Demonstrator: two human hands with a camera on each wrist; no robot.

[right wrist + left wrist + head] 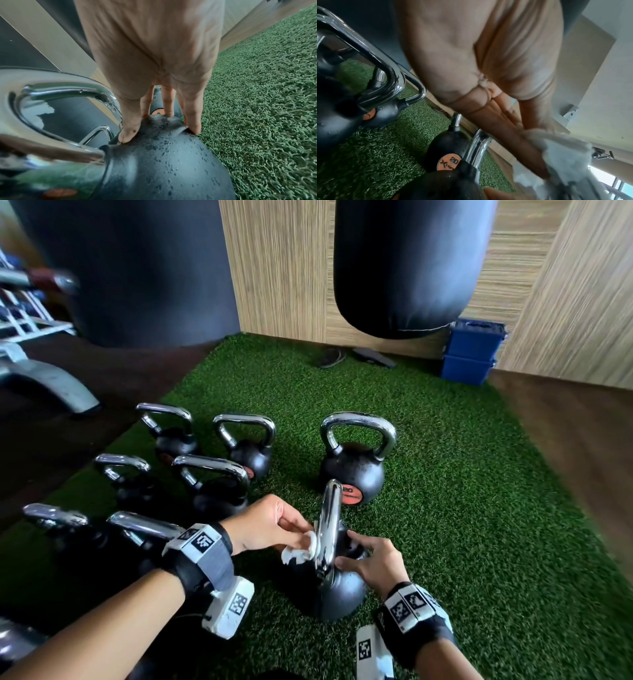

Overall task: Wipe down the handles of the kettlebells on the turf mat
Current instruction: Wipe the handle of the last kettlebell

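A black kettlebell (342,594) with a chrome handle (329,525) stands on the green turf mat (462,508) right in front of me. My left hand (294,530) pinches a white cloth (301,549) and holds it against the left side of that handle. The left wrist view shows the cloth (565,155) bunched at the fingertips beside the handle (477,146). My right hand (356,549) rests on the kettlebell's shoulder. In the right wrist view its straight fingers (192,119) press on the wet black body (163,162) next to the handle (60,88).
Several more chrome-handled kettlebells (212,484) stand in rows at my left, and one (352,470) just behind the near one. A black punching bag (404,268) hangs over the mat's far end. Blue boxes (469,350) and sandals (330,358) lie by the wooden wall.
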